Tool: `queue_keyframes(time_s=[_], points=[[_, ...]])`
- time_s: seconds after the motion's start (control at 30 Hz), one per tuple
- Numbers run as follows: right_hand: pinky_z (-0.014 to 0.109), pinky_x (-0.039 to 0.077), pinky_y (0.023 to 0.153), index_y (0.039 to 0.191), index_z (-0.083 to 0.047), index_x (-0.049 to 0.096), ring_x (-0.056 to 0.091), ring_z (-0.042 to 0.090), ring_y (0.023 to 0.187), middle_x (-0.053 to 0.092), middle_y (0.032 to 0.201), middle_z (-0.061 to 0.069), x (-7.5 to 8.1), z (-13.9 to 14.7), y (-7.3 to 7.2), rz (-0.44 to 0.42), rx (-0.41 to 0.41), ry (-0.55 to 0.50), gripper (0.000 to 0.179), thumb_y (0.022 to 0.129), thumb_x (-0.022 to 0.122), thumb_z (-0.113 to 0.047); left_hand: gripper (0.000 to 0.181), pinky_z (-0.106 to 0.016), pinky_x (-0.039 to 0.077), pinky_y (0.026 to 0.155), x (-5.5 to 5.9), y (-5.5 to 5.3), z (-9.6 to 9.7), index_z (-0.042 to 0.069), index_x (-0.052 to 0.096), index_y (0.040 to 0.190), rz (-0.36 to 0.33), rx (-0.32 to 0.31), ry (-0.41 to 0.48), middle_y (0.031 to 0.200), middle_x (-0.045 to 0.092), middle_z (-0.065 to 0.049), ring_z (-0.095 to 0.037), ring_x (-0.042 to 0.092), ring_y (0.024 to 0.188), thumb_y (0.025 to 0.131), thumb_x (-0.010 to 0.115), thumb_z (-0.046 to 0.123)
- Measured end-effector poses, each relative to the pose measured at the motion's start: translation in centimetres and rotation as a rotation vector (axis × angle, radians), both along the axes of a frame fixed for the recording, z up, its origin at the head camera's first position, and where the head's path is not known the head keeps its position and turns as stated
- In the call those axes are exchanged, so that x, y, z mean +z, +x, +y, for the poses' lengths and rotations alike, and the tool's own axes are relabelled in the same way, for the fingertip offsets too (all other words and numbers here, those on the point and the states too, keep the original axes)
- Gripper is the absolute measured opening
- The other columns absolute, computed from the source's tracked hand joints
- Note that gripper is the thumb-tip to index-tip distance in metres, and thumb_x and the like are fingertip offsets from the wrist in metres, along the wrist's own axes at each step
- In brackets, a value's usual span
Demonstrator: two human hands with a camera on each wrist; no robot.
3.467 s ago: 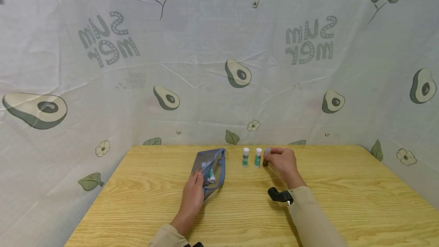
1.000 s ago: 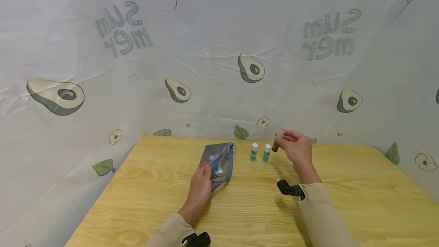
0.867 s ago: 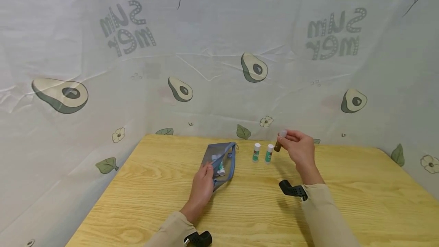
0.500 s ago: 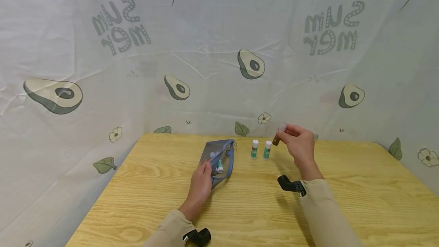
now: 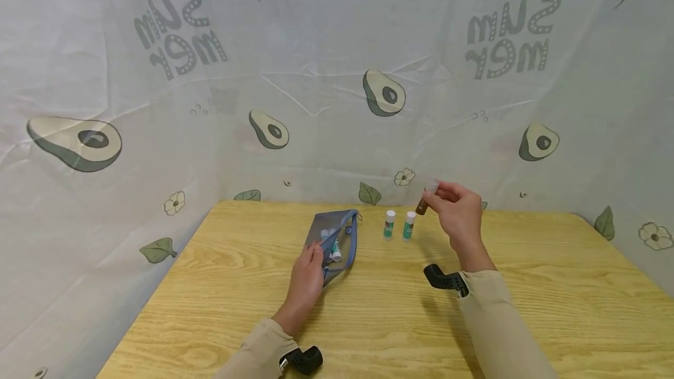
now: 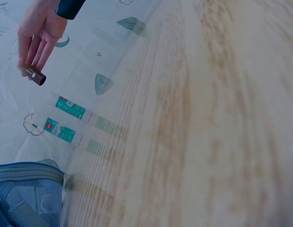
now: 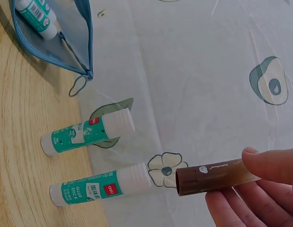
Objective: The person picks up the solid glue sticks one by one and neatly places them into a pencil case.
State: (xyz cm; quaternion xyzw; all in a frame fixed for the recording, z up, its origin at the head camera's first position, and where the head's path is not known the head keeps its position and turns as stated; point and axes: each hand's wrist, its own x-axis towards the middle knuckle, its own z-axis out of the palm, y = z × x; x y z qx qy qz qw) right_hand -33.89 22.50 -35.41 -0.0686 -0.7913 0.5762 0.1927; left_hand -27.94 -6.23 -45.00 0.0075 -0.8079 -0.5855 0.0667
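Note:
My left hand [image 5: 307, 274] grips the near left side of a blue mesh zip pouch [image 5: 320, 227], whose mouth gapes toward the right. Glue sticks [image 5: 336, 248] with green labels lie inside. In my right hand [image 5: 459, 215], a brown tube [image 5: 422, 206] with a clear cap is pinched by thumb and fingers, tilted and raised off the table. In the right wrist view the tube [image 7: 212, 178] shows its dark open-looking bottom end. Two green-and-white glue sticks [image 7: 106, 188] stand upright on the table between pouch and tube.
A wood-grain table [image 5: 368, 320] spreads under both hands. Behind it and at the sides hangs a pale curtain [image 5: 316, 151] printed with avocados and leaves. Black wrist cameras [image 5: 444, 279] sit on both forearms.
Earlier my right hand held the brown tube low at the table beside the glue sticks; it has since risen and tilted. In the last second it stays nearly still. My left hand keeps the pouch.

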Motion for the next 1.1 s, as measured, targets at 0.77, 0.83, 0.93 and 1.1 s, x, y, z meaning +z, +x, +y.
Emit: queue_keyframes(time_s=[0.77,0.83,0.93,1.1], points=[[0.013,0.053,0.085,0.141,-0.006,0.068,0.062,-0.003,0.097,0.072,0.131,0.013,0.3,-1.1,0.3,0.03,0.025,0.013,0.045,0.101,0.075,-0.024,0.054,-0.065,0.018,0.132,0.1,0.1,-0.1,-0.008,0.044,0.157,-0.01,-0.004,-0.001,0.169,0.036,-0.026,-0.048,0.019,0.163,0.117,0.032,0.027],[0.014,0.053,0.085,0.141,-0.007,0.068,0.062,-0.004,0.098,0.072,0.131,0.013,0.3,-1.2,0.3,0.032,0.026,0.017,0.045,0.101,0.075,-0.024,0.054,-0.065,0.018,0.132,0.1,0.1,0.0,-0.008,0.044,0.157,-0.01,-0.006,0.003,0.169,0.036,-0.026,-0.048,0.018,0.163,0.117,0.032,0.027],[0.014,0.052,0.087,0.14,-0.007,0.069,0.063,-0.003,0.099,0.073,0.133,0.014,0.4,-1.5,0.4,0.031,0.028,0.022,0.044,0.101,0.076,-0.025,0.053,-0.066,0.018,0.132,0.0,0.1,0.0,-0.007,0.047,0.156,-0.006,-0.01,0.008,0.169,0.036,-0.027,-0.048,0.018,0.163,0.117,0.032,0.027],[0.016,0.051,0.087,0.139,-0.007,0.07,0.065,0.007,0.109,0.072,0.133,0.017,0.4,-2.0,0.5,0.033,0.048,0.035,0.042,0.101,0.075,-0.025,0.052,-0.066,0.018,0.131,0.0,0.1,0.1,-0.005,0.049,0.156,-0.007,-0.007,0.005,0.169,0.036,-0.027,-0.048,0.018,0.163,0.117,0.033,0.026]])
